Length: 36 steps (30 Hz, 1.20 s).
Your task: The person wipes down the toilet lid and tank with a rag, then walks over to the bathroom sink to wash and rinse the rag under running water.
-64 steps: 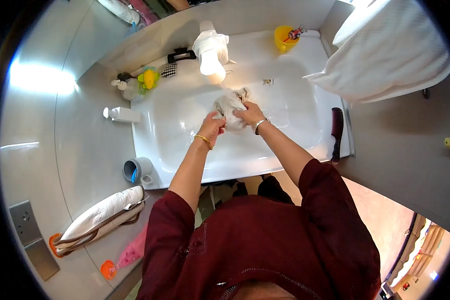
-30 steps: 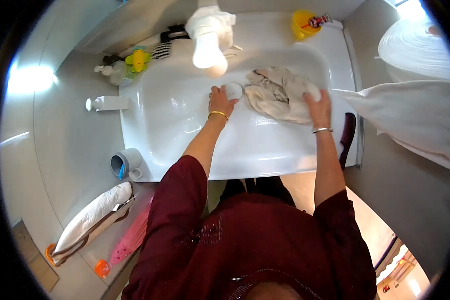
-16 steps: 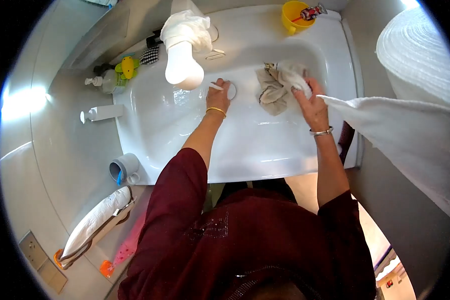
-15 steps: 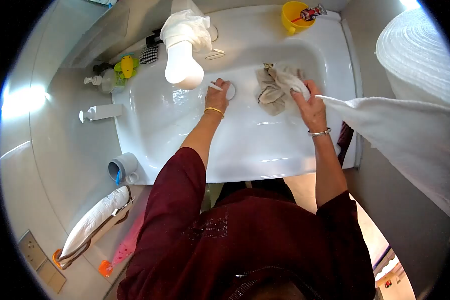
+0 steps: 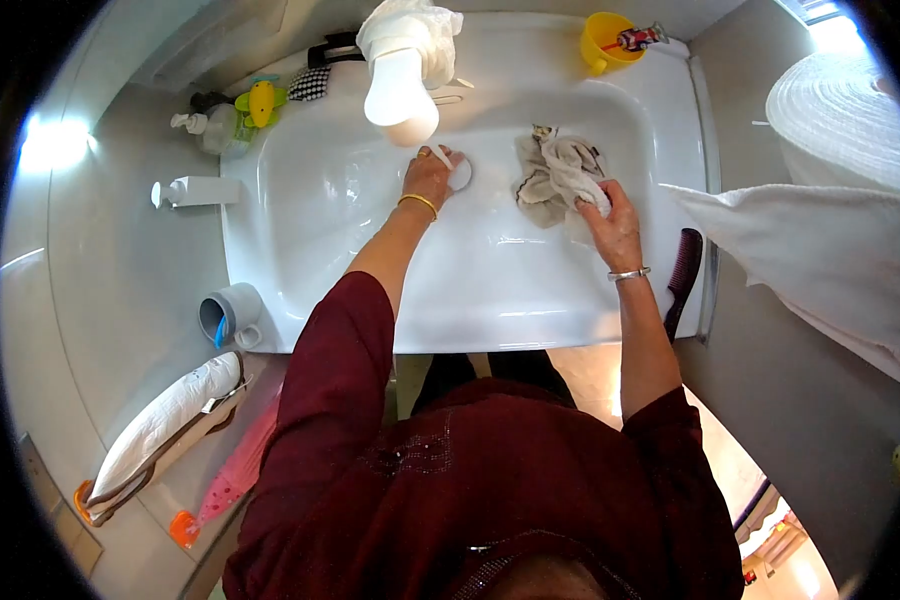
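Observation:
My left hand [image 5: 428, 178] is down in the white washbasin [image 5: 350, 240], its fingers curled beside the round white drain cover [image 5: 461, 176]. A thin white strip [image 5: 443, 157] shows at those fingers; what it is I cannot make out. My right hand [image 5: 614, 222] grips one bunched end of a wet greyish-white cloth [image 5: 560, 175] with dark edging. The rest of the cloth lies crumpled on the basin floor. Above my left hand juts the white tap [image 5: 398, 95], with a pale cloth-like wrap [image 5: 420, 35] around its upper part.
A yellow cup [image 5: 605, 45] holding a tube stands at the back right. A dark comb [image 5: 684, 275] lies on the right rim. A big white tissue roll [image 5: 830, 120] hangs at right, its loose sheet drooping. Pump bottles [image 5: 200, 191] and a grey mug [image 5: 232, 312] line the left.
My right hand has moved slightly down, and the tissue sheet's tip now shows apart from it. My left hand stays by the drain cover. The camera view has shifted a little.

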{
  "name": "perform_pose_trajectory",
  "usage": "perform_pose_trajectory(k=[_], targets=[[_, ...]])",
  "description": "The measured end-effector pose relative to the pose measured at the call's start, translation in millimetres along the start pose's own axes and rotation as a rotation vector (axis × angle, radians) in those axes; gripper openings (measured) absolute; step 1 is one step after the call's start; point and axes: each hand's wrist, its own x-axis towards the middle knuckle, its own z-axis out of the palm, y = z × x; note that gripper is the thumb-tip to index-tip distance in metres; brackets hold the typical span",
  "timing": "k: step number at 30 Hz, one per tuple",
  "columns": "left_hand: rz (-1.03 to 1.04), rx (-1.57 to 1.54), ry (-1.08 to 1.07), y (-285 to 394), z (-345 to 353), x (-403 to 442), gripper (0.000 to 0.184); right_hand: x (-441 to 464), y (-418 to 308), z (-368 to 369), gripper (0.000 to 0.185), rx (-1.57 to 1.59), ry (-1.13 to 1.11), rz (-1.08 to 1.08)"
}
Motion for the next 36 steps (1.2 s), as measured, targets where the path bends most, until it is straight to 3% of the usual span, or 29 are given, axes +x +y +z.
perform_pose_trajectory(k=[3,9,15,19,25,28,36], targets=[[-0.007,0.008,0.036,2.4,-2.9,-4.3,0.045,-3.9,0.3,2.4,0.028,0.008,0.012,0.009],[-0.226,-0.493,0.049,6.5,8.3,-2.5,0.041,-2.2,15.0,10.5,0.028,-0.035,-0.025,0.035],[-0.421,-0.632,0.162,11.9,21.4,4.8,0.035,-1.4,18.1,12.2,0.028,0.004,-0.051,0.063],[-0.454,-0.864,0.034,12.1,16.5,0.5,0.038,5.3,17.1,9.4,0.028,0.018,-0.075,0.066],[-0.483,-0.580,0.108,7.2,48.6,3.1,0.054,10.3,13.4,7.3,0.027,0.023,-0.126,0.111],[-0.436,-0.691,0.180,3.3,49.3,-0.8,0.037,9.8,17.7,10.3,0.027,0.013,-0.109,0.071],[-0.458,-0.721,0.161,10.6,21.5,-6.6,0.045,3.1,10.6,9.1,0.028,-0.026,-0.108,0.059]])
